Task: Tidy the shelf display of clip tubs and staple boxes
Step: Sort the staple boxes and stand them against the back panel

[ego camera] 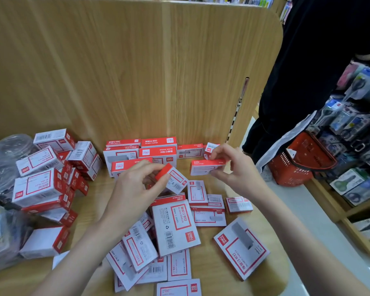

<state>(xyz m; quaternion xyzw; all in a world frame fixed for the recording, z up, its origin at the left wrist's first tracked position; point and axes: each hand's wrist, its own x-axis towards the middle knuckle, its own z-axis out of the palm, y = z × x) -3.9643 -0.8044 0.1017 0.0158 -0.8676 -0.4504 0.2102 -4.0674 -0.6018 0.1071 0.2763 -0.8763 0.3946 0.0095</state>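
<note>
My left hand (135,189) pinches a small red-and-white staple box (173,178) tilted above the shelf. My right hand (233,167) grips a longer staple box (205,166) by its right end, and a tiny box (210,148) shows just above its fingers. A neat stack of staple boxes (141,155) stands against the back panel. Several flat staple boxes (176,227) lie scattered on the wooden shelf (90,221) below my hands. A jumbled pile of bigger boxes (41,184) sits at the left, with clear clip tubs (6,150) behind it.
A tall wooden back panel (126,71) closes off the shelf. At the right stands a person in dark clothes (308,71) with a red shopping basket (301,165). Hanging packs of scissors (355,124) fill the rack at the far right.
</note>
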